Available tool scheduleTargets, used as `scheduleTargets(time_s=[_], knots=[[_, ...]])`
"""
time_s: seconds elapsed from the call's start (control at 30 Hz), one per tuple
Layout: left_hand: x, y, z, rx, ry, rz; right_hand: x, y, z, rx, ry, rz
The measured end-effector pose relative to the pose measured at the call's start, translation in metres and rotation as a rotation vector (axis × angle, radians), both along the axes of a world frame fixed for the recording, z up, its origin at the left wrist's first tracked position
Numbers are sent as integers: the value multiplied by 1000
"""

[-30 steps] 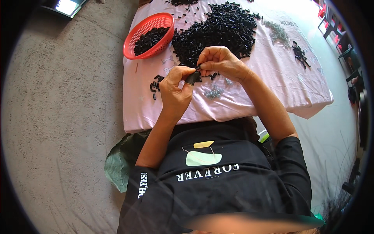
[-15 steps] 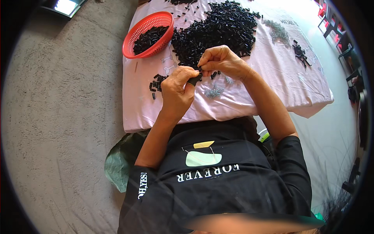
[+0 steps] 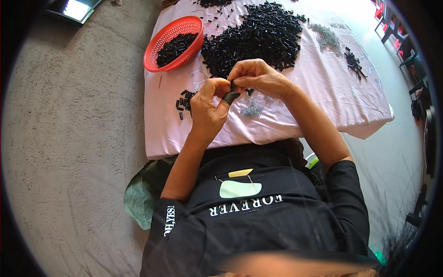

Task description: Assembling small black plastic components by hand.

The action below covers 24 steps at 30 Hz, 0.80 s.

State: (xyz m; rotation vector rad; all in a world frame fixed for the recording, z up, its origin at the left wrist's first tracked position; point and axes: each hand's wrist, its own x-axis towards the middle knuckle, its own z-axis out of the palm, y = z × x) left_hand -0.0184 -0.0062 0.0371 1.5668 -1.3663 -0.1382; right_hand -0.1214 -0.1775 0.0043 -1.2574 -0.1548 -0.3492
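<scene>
I see the two bare hands meeting over the pink cloth [image 3: 286, 121], just on the wearer's side of the big black heap [image 3: 258, 39]. The left hand [image 3: 208, 107] holds a narrow pinch around a small black piece [image 3: 232, 86] — its thumb wears a dark finger cover [image 3: 230, 98] and lies below the piece. The right hand [image 3: 264, 80] has thumb and forefinger drawn close at the upper end of that same piece; from my distance I cannot tell whether they grip it or only touch it. To the left of the left hand I can make out a loose scatter of black pieces [image 3: 185, 102], and beyond it the red basket [image 3: 188, 57], perforated and partly filled with more of them. A clump of pale, shiny bits [image 3: 252, 110] rests on the cloth below the right hand, too fine for me to make out singly. Farther right lie a spread of greenish-grey bits [image 3: 327, 39] and — beside it, nearer the table's right edge — a small group of dark pieces [image 3: 354, 63].
</scene>
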Motion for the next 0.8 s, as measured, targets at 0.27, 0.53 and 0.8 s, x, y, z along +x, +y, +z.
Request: scheduleTargets(time_s=[0.27,0.53,0.8], knots=[[-1,-4,12,-4,-238,8,2,-1,-2,67,-18,52],[2,-4,9,4,-313,-54,-1,0,1,63,23,49],[0,-3,5,-15,-333,-52,-1,-3,0,25,57,68]])
